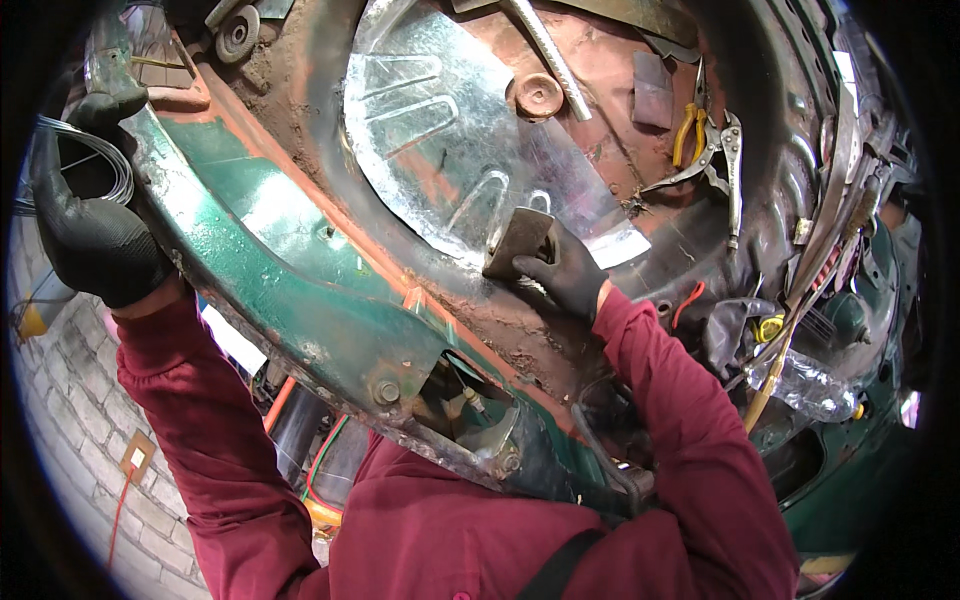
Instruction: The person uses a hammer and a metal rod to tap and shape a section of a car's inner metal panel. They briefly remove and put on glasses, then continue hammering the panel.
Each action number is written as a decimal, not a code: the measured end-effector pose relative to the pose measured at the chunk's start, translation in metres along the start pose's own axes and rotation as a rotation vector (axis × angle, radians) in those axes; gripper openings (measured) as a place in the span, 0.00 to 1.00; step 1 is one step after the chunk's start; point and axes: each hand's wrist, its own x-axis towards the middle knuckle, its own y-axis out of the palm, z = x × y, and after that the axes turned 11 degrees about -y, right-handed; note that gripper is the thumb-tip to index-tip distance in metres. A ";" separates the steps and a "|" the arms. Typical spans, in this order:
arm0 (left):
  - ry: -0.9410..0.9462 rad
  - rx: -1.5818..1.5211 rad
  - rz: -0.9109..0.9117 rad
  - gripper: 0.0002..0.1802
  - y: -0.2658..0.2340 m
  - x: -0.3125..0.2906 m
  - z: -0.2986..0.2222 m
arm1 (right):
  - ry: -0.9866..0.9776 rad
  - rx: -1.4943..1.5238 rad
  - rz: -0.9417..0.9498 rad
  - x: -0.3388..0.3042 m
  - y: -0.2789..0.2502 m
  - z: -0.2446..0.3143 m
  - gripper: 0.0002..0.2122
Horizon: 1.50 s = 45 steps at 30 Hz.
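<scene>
My right hand [570,272], in a black glove, is closed on a dark brown, flat-faced metal block [519,242]. The block rests against the lower rim of a shiny sheet-metal panel [425,130], a curved piece with pressed ridges lying in the rusty, round-walled car body well. At the far left, my gloved left hand [105,245] hooks its fingers over the outer edge of the green body panel [260,275]. A coil of thin wire [115,160] shows beside that hand.
Yellow-handled pliers [688,130] and locking pliers [722,165] lie in the well at right, near a round rusty disc [538,96] and a ribbed metal bar [550,55]. A plastic bottle [815,385] and a yellow tape measure [768,328] sit farther right. A brick wall [80,390] stands left.
</scene>
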 end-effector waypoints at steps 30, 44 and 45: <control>0.014 0.003 -0.068 0.28 0.013 0.000 -0.005 | -0.150 -0.029 -0.058 0.006 0.011 0.045 0.11; 0.017 0.173 -0.113 0.32 0.024 -0.020 -0.011 | -0.144 -0.278 -0.142 -0.002 -0.011 0.079 0.10; 0.048 0.218 -0.119 0.32 0.023 -0.017 -0.013 | -0.260 -0.358 -0.179 -0.006 -0.014 0.060 0.10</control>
